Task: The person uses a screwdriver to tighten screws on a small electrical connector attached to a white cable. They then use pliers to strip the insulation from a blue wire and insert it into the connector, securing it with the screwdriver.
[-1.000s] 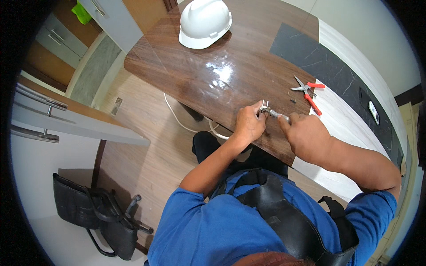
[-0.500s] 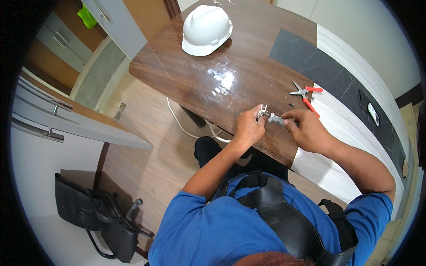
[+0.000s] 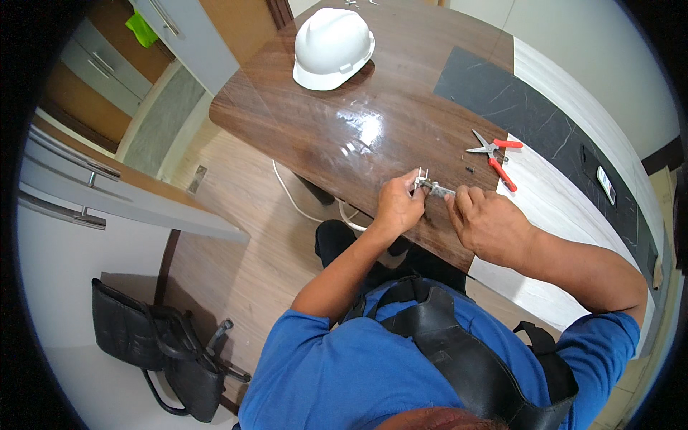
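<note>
Over the near edge of the brown table, my left hand [image 3: 399, 208] is closed, pinching a small white plug [image 3: 421, 176] whose thin prongs point away from me. My right hand [image 3: 493, 223] is closed around the end of a slim greyish screwdriver [image 3: 442, 191], its handle mostly hidden by the fingers. The screwdriver's tip meets the plug beside my left fingertips; the exact contact is too small to make out. Just beyond my right hand lie red-handled snips [image 3: 493, 149], blades spread, with a small dark screw [image 3: 470, 170] near them.
A white hard hat [image 3: 333, 50] sits on the far left of the glossy table [image 3: 401, 107]. To the right, a phone [image 3: 605, 185] lies on the dark strip. A white cable [image 3: 290, 204] hangs below the table edge. A black chair [image 3: 161, 344] stands at lower left.
My right hand has shifted its grip, the fingers now curled over the screwdriver and covering more of it. My left hand stays nearly in place with the plug.
</note>
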Action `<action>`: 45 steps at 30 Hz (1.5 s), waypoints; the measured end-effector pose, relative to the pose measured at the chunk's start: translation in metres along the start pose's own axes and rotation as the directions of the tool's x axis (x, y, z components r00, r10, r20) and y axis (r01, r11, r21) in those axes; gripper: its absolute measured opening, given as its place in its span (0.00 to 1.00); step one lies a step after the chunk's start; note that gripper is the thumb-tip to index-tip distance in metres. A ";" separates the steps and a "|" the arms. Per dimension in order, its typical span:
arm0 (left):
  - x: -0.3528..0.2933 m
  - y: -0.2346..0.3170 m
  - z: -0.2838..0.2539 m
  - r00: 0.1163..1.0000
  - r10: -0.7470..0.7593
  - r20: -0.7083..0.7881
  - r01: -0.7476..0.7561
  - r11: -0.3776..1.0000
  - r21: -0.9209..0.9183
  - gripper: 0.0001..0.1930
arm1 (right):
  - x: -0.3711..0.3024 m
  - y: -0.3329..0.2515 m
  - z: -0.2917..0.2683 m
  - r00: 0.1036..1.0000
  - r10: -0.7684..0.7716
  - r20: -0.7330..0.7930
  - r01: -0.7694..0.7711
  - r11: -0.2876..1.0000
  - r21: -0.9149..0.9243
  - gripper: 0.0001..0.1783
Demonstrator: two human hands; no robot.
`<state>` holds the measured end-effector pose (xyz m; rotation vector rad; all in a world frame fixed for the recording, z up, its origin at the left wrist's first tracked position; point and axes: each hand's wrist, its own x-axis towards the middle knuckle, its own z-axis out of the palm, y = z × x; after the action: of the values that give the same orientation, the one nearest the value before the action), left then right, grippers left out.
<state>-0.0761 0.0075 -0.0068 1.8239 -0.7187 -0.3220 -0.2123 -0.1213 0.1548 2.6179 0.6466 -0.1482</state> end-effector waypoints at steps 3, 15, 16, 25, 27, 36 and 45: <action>-0.003 0.016 -0.007 1.000 -0.003 0.010 0.003 0.999 0.051 0.17 | 0.005 -0.001 -0.011 0.994 0.060 0.091 -0.069 0.993 0.094 0.23; -0.006 0.010 -0.001 0.999 0.007 -0.044 -0.004 0.997 0.074 0.17 | 0.021 0.009 -0.020 0.752 0.519 0.406 -0.596 0.272 0.756 0.17; -0.005 0.008 -0.001 0.998 0.026 -0.061 -0.022 0.997 0.069 0.16 | 0.021 0.011 -0.021 0.731 0.520 0.441 -0.610 0.209 0.765 0.17; 0.007 -0.006 -0.005 0.956 -0.167 0.241 0.256 0.878 -0.405 0.18 | 0.010 0.019 -0.017 0.767 0.547 0.336 -0.522 0.227 0.822 0.18; 0.011 -0.014 -0.008 0.940 -0.180 0.289 0.309 0.805 -0.506 0.20 | 0.006 0.023 -0.017 0.736 0.577 0.354 -0.550 0.205 0.809 0.18; 0.021 -0.015 -0.028 0.876 -0.264 0.403 0.471 0.649 -0.598 0.26 | -0.016 0.031 0.023 0.748 0.616 0.248 -0.444 0.185 0.877 0.24; 0.023 -0.016 -0.035 0.863 -0.245 0.442 0.494 0.595 -0.634 0.27 | -0.015 0.034 0.018 0.775 0.579 0.252 -0.437 0.204 0.876 0.21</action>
<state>-0.0349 0.0233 -0.0059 1.1133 -0.3022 -1.0540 -0.2096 -0.1630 0.1547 3.7834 -0.5893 -0.1353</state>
